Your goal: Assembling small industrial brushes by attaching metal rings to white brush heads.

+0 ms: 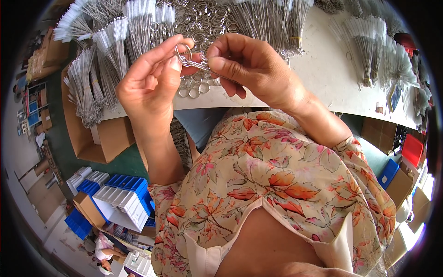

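Note:
Over the near edge of the white table (318,69), my two hands are raised close together. Between the thumb and fingers of my left hand (150,85) is a metal split ring (190,51). My right hand (260,67) pinches a thin twisted-wire stem (199,65), whose looped end meets the ring; whether it is fully threaded on I cannot tell. The stem's other end is hidden behind my right hand. A heap of loose split rings (203,21) lies just beyond my hands, with several nearer the edge below them.
Bundled wire brushes with white bristles (115,39) stack at the left, more brushes (288,23) behind my right hand, others (369,51) far right. An open cardboard box (113,141) sits below the table's left edge. Blue and white crates (122,203) and people (106,251) are lower left.

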### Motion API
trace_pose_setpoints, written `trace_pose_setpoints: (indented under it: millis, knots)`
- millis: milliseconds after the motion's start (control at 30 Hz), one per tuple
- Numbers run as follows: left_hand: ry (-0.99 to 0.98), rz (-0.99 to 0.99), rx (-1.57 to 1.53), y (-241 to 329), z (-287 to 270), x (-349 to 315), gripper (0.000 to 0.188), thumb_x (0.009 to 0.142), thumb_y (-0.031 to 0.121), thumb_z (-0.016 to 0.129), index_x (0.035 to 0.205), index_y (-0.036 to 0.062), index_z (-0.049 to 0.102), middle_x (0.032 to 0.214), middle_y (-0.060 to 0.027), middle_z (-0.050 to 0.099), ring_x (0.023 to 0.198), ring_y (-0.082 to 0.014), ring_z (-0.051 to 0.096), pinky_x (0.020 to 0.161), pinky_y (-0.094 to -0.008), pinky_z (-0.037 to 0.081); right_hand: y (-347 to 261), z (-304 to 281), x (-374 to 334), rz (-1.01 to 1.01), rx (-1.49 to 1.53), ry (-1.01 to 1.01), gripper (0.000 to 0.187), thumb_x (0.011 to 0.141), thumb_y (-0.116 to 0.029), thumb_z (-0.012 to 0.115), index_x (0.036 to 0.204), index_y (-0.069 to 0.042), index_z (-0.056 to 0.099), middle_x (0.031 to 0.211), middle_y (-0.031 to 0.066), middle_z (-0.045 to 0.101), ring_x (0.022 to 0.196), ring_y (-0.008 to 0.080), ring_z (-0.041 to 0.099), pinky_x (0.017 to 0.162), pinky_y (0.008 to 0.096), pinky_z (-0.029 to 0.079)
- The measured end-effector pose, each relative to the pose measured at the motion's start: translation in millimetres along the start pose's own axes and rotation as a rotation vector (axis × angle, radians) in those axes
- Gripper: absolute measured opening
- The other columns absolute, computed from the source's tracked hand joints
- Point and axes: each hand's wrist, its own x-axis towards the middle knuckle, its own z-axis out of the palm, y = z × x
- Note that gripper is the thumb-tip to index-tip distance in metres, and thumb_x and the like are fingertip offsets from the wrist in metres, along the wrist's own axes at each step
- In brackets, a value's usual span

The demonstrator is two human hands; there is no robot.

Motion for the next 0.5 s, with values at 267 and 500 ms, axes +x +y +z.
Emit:
trace_pose_setpoints:
  millis: [267, 500]
  knots:
    - [-0.122, 0.112, 0.277, 1, 2, -5, 0.028, 0.077, -0.011, 0.058, 0.105, -0.0070, 0.059, 0.099, -0.0120, 0.062, 0.081, -0.0123, 0.060, 0.071, -0.0218, 0.051, 1, 2, 1, -0.068, 0.034, 0.074, 0.014, 0.088, -0.017, 0.056, 0.088, -0.002, 0.054, 0.070, 0.0001, 0.056, 0.056, 0.0042, 0.052, 0.046, 0.0178, 0.040]
    - [-0.193, 0.160, 0.281, -1, 1, -5, 0.028, 0.076, -0.013, 0.058, 0.104, -0.0076, 0.059, 0.101, -0.0143, 0.061, 0.084, -0.0141, 0.060, 0.072, -0.0231, 0.052, -6, -8, 1, -0.039, -0.018, 0.007, 0.013, 0.085, -0.015, 0.060, 0.084, -0.002, 0.059, 0.072, 0.0014, 0.060, 0.055, 0.0044, 0.053, 0.045, 0.0182, 0.040]
